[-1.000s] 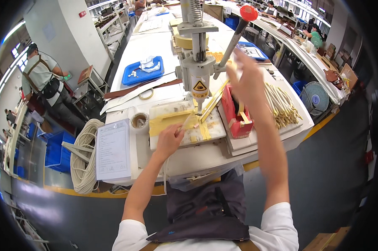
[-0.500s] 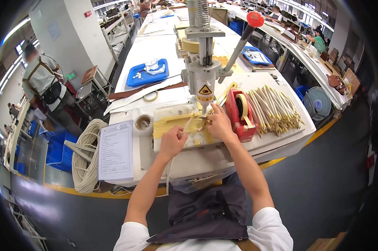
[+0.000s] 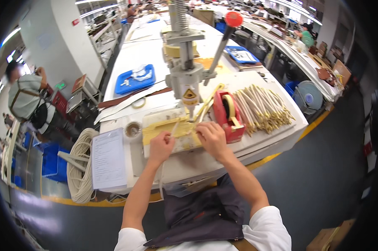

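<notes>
My left hand [image 3: 161, 146] is closed round a pale cord [image 3: 175, 126], whose tip points up over a yellow-taped board [image 3: 153, 133]. The cord's tail hangs down past the table's front edge. My right hand [image 3: 213, 137] is at the board's right end, beside a red tape dispenser [image 3: 233, 130]. Its fingers are pinched together, and what they hold, if anything, is too small to make out. Above the board stands a grey hand press [image 3: 181, 79] with a red-knobbed lever [image 3: 219, 52]; its tip is just beyond my right fingers.
Many yellow-tipped cord lengths [image 3: 262, 106] lie right of the dispenser. A coil of cord [image 3: 81, 171] and a printed sheet [image 3: 109, 161] hang at the left edge. A tape roll [image 3: 133, 130] and a blue tray [image 3: 134, 79] are on the table. Another person [image 3: 28, 98] stands left.
My right hand has drawn back from under the press tip toward me. My left hand still grips the cord. The whole view has shifted a little.
</notes>
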`<state>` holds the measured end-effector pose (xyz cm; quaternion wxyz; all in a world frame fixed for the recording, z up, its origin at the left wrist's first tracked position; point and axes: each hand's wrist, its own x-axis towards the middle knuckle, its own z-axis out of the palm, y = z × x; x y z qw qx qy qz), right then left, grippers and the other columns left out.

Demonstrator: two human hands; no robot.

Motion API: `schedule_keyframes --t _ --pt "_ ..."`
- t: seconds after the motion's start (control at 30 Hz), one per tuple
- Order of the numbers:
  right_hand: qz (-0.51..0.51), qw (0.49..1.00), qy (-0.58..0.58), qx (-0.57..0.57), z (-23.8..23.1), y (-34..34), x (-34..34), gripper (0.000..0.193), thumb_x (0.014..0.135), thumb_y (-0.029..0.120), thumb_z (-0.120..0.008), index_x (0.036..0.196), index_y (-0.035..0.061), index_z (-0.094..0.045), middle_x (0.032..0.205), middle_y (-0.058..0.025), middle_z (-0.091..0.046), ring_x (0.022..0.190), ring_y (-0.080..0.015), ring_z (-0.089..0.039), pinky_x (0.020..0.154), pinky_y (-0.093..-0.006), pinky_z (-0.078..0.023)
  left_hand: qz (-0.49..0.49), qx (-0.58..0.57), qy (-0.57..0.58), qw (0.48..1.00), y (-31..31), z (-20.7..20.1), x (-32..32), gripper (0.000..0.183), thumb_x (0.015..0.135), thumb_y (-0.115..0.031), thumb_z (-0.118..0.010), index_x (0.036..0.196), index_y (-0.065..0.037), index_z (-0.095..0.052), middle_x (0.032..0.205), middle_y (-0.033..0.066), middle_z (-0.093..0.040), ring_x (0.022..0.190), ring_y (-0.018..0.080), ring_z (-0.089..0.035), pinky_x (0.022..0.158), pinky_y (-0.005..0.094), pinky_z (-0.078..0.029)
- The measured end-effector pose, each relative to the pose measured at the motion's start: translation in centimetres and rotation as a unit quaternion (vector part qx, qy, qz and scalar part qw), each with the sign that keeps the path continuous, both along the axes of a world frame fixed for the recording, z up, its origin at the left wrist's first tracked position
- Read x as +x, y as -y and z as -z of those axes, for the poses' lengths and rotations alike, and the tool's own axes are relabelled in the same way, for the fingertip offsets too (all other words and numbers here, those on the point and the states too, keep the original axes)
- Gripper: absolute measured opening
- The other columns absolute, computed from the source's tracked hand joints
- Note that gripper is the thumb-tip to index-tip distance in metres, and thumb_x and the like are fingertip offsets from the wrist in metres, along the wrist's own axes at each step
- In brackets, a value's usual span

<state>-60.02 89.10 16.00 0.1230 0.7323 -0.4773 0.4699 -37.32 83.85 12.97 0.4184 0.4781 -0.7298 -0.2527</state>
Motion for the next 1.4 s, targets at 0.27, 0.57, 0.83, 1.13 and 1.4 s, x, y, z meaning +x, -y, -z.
schedule_keyframes --t 0.27,0.57,0.83,1.13,1.4 --pt "0.079 0.972 0.096 -0.197 -9.6 -11.5 -5.6 0.027 0.071 -0.006 -0.08 0.089 0.0059 -0.065 0.088 -0.0058 -0.069 0.078 -0.0193 -0.067 0.071 -0.0307 -0.055 0.0 0.056 -0.059 0.997 0.4 0.4 0.6 0.016 0.087 -0.012 -0.072 0.093 0.002 -0.069 0.063 0.0044 -0.065 0.054 0.0084 -0.057 0.051 0.0266 -0.045" --pt "0.287 0.936 0.196 -0.059 -9.4 -5.8 -23.5 0.008 0.078 -0.002 -0.072 0.085 -0.0004 -0.07 0.09 -0.0112 -0.067 0.077 -0.0185 -0.07 0.072 -0.0292 -0.056 0.012 0.047 -0.071 0.996 0.2 0.0 0.1 0.016 0.087 -0.011 -0.071 0.094 0.003 -0.069 0.063 0.0044 -0.065 0.054 0.008 -0.056 0.051 0.0256 -0.044" --pt "0.291 0.927 0.19 0.143 -7.6 -4.8 -25.4 0.011 0.08 0.006 -0.071 0.088 0.0012 -0.074 0.093 -0.0147 -0.071 0.08 -0.0227 -0.071 0.074 -0.0332 -0.056 0.014 0.064 -0.084 0.994 0.3 0.0 0.4 0.016 0.086 -0.011 -0.072 0.093 0.002 -0.069 0.062 0.0043 -0.065 0.054 0.007 -0.056 0.051 0.0254 -0.044" --pt "0.195 0.954 0.225 0.032 -9.4 -8.6 -17.7 0.011 0.088 0.004 -0.067 0.096 -0.0013 -0.072 0.088 -0.0079 -0.071 0.078 -0.0152 -0.067 0.071 -0.0272 -0.051 0.061 0.192 -0.298 0.933 -3.2 -1.9 1.5 0.019 0.09 -0.008 -0.074 0.104 0.003 -0.068 0.073 0.0042 -0.068 0.058 0.0061 -0.06 0.051 0.0213 -0.047" --pt "-0.287 0.718 0.434 0.462 -4.5 -10.2 0.3 0.021 0.088 0.005 -0.076 0.107 -0.0016 -0.07 0.082 -0.0037 -0.071 0.076 -0.0079 -0.067 0.068 -0.0248 -0.055 0.116 0.321 -0.233 0.911 -14.1 -5.1 1.8 0.023 0.09 -0.012 -0.077 0.11 -0.001 -0.071 0.077 0.0017 -0.068 0.06 0.0045 -0.058 0.051 0.0197 -0.045"
